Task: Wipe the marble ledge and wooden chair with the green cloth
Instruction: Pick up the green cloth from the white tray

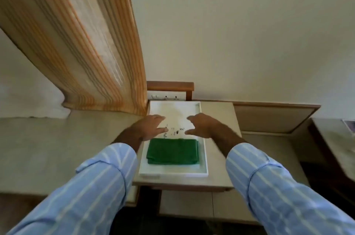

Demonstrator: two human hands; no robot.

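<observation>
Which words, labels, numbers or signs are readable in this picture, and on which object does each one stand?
No text can be read here.
Shallow white rectangular tray: small dark marks between the two open hands, too blurred to tell whether they are writing.
White wall switch plate: dark spots, no legible label.
Printed sheet at the right edge: too small and cut off.
Folded green cloth: no label visible.

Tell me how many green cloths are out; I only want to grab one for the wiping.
1. A single folded green cloth lies at the near end of the white tray, just below both open hands. None other shows, though a second could hide inside the fold.
</observation>
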